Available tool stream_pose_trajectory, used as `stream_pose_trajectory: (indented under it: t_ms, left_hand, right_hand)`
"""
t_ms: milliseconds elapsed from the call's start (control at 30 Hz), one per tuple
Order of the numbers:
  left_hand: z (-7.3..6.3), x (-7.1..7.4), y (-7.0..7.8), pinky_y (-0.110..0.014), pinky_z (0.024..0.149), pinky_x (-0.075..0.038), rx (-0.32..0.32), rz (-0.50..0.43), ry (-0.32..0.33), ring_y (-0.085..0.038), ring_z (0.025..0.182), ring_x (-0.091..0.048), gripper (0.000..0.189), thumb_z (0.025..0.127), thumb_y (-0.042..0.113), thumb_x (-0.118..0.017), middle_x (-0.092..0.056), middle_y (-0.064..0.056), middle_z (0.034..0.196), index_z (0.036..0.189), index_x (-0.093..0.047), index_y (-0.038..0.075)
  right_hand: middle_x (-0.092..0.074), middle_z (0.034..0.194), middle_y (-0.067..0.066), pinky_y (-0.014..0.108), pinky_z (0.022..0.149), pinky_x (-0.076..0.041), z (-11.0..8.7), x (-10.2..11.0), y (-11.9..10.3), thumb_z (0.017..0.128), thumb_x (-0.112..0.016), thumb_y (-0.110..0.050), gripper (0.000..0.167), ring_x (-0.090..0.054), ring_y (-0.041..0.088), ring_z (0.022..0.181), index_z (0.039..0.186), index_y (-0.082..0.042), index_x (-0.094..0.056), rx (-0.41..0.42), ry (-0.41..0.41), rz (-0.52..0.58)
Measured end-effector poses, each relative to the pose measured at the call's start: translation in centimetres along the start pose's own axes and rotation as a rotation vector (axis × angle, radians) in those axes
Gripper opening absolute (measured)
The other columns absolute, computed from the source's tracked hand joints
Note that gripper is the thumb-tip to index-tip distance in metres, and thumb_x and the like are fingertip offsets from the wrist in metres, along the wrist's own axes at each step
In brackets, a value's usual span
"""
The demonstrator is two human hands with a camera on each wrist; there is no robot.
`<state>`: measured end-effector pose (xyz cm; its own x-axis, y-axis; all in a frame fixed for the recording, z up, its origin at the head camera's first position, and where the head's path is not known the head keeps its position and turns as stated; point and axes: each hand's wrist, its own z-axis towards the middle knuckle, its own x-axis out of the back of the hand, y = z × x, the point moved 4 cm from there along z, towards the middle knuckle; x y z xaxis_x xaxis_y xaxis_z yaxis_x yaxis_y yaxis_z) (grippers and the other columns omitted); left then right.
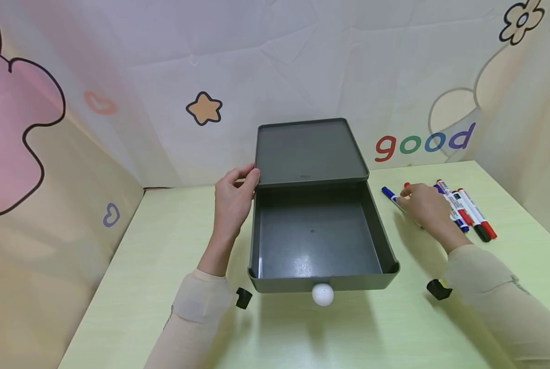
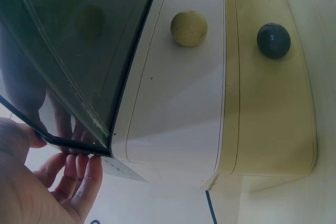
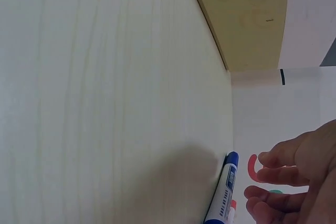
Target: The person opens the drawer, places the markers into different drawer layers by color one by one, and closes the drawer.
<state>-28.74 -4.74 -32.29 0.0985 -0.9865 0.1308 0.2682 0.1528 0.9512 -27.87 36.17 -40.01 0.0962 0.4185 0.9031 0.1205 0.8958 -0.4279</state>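
Note:
A small drawer cabinet (image 1: 309, 151) with a dark grey top stands at the table's back. Its upper grey drawer (image 1: 311, 241) is pulled out toward me and holds nothing; a white round knob (image 1: 323, 294) sits on its front. My left hand (image 1: 233, 200) grips the cabinet's left side near the top edge, thumb and fingers on either side of the edge in the left wrist view. Right of the drawer, my right hand (image 1: 427, 207) hovers over the whiteboard markers, fingers loosely bent. A blue-capped marker (image 3: 223, 192) lies on the table below those fingers, apart from them.
Beneath the grey drawer are a closed white drawer (image 2: 173, 77) and a closed beige drawer (image 2: 273, 114), each with a round knob. Several red, blue and black markers (image 1: 477, 212) lie at the right. A printed curtain (image 1: 164, 102) hangs behind the table.

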Motion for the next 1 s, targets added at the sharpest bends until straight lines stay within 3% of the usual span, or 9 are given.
stream_pose_trajectory:
  t_ms: [200,400,1000]
  left_hand:
    - [0.1,0.0,-0.2,-0.03,0.078,-0.058,0.003,-0.002,0.004,-0.024,0.092,-0.066,0.034,0.1,0.024,-0.066,-0.07,-0.01,0.118,0.129,-0.073,0.006]
    - [0.1,0.1,-0.2,-0.03,0.078,-0.058,0.007,0.001,0.004,-0.023,0.092,-0.065,0.034,0.1,0.025,-0.066,-0.069,-0.009,0.117,0.129,-0.073,0.006]
    - [0.0,0.1,-0.1,-0.032,0.079,-0.059,0.006,0.005,0.003,-0.023,0.092,-0.065,0.035,0.1,0.025,-0.066,-0.069,-0.008,0.118,0.129,-0.073,0.007]
  right_hand:
    - [-0.066,0.111,0.035,0.045,0.059,-0.048,0.4,-0.6,0.0,0.1,-0.061,-0.018,0.034,-0.056,0.037,0.077,0.116,0.011,-0.068,0.028,0.023,-0.026]
    - [-0.068,0.104,0.033,0.044,0.059,-0.048,0.7,-1.0,0.0,0.098,-0.062,-0.014,0.032,-0.057,0.036,0.075,0.113,0.014,-0.068,0.03,0.032,-0.046]
    - [-0.065,0.096,0.027,0.042,0.063,-0.044,1.3,-2.5,0.7,0.096,-0.061,-0.008,0.032,-0.057,0.039,0.079,0.12,0.014,-0.065,-0.022,-0.07,-0.026]
